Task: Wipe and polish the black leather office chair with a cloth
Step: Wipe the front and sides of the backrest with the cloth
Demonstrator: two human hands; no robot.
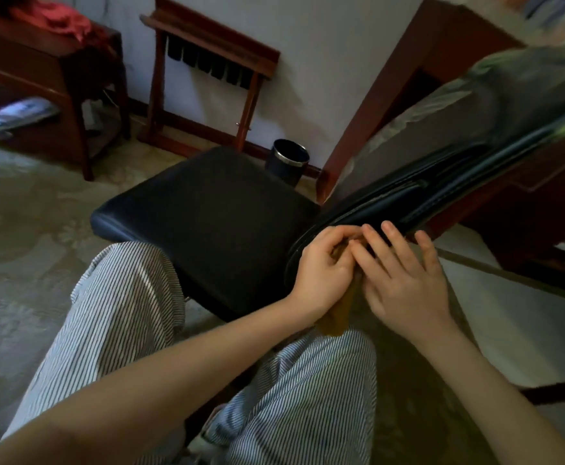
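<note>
The black leather office chair fills the middle of the head view, its seat (207,209) to the left and its backrest edge (418,193) running up to the right. A yellow-brown cloth (336,320) hangs between my two hands at the lower end of the backrest. My left hand (324,270) has its fingers curled round the cloth. My right hand (405,276) lies beside it with fingers spread and straight, touching the cloth and the backrest edge. Most of the cloth is hidden by the hands.
A dark waste bin (289,161) stands by the wall behind the seat. A wooden rack (207,78) leans at the wall, a wooden side table (49,75) with red fabric stands far left, and a dark wooden desk (525,213) at right. My striped trouser legs (123,313) are below.
</note>
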